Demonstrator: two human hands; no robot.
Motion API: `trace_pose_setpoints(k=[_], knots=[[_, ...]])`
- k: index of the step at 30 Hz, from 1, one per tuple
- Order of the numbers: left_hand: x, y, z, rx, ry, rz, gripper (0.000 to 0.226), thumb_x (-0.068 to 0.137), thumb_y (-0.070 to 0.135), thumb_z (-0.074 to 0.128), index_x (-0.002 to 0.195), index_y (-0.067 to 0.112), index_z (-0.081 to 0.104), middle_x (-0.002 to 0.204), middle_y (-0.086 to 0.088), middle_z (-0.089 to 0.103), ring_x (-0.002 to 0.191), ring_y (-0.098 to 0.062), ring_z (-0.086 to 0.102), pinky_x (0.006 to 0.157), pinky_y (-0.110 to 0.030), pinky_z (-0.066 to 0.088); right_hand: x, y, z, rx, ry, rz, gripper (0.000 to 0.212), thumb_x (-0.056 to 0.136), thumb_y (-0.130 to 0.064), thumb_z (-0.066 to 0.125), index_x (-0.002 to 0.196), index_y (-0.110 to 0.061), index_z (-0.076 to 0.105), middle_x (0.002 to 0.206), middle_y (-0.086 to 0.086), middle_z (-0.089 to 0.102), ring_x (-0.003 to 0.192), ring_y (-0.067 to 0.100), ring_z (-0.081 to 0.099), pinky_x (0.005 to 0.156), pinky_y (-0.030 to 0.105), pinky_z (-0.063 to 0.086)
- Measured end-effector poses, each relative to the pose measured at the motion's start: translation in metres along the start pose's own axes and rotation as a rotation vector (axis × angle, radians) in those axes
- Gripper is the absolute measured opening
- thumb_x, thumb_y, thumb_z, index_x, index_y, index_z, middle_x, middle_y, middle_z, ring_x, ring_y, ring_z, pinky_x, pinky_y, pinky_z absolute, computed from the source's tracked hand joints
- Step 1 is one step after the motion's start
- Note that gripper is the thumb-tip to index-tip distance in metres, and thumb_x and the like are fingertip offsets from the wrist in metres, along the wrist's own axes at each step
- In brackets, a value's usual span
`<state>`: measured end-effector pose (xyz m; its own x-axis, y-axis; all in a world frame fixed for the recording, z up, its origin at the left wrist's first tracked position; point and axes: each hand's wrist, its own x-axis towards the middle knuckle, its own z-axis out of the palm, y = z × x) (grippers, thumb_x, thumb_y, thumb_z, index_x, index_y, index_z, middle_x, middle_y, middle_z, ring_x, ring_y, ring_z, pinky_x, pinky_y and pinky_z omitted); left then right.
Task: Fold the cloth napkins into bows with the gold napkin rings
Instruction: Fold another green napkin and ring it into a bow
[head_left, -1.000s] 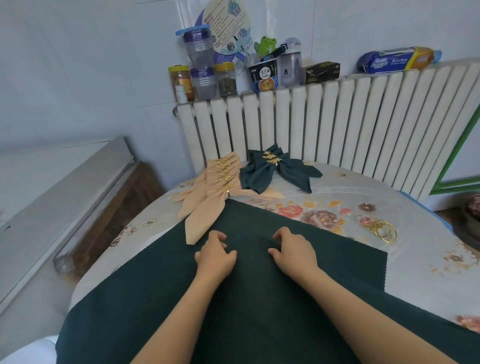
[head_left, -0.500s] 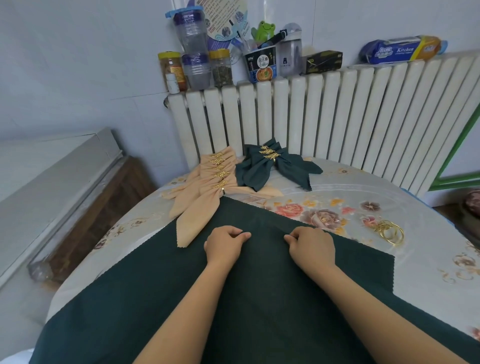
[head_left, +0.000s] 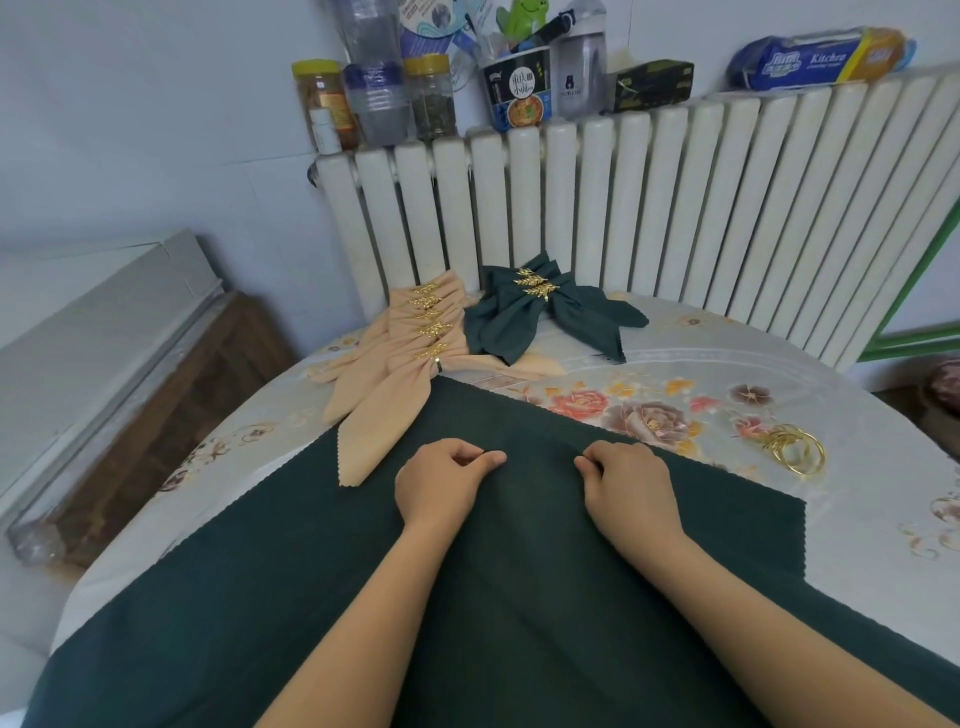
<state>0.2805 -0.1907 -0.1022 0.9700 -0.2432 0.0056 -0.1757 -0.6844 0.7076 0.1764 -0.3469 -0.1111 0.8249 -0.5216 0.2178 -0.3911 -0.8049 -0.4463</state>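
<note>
Both hands (head_left: 535, 483) seemingly pinch the green napkin (head_left: 519, 597) beneath them.

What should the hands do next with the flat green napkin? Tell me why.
Probably gather another pleat: pull the pinched ridge toward the body. The left hand and right hand pinch the green napkin near its far corner, yet most of it lies flat, and the spare gold rings wait untouched.

Soft, even daylight; sharp focus, edges bowed.
</note>
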Motion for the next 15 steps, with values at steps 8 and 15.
trace_pose_setpoints(k=[8,15], knots=[[0.003,-0.008,-0.004,-0.263,-0.131,0.198,0.011,0.083,0.031,0.069,0.081,0.042,0.068,0.089,0.019,0.065,0.076,-0.003,0.053,0.073,-0.021,0.042,0.009,0.009,-0.002,0.171,-0.062,-0.053,0.022,0.091,-0.022,0.055,0.108,-0.034,0.063,0.091,-0.02,0.051,0.108,0.015,0.041,0.102,0.033,0.025],[0.009,-0.014,-0.023,-0.224,-0.408,0.327,0.012,0.084,0.021,0.069,0.083,0.033,0.071,0.095,0.009,0.068,0.087,-0.007,0.06,0.082,-0.024,0.047,0.016,0.015,-0.005,0.33,-0.127,-0.276,0.029,0.089,-0.017,0.061,0.103,-0.042,0.068,0.097,-0.015,0.059,0.099,0.015,0.048,0.097,0.034,0.036]])
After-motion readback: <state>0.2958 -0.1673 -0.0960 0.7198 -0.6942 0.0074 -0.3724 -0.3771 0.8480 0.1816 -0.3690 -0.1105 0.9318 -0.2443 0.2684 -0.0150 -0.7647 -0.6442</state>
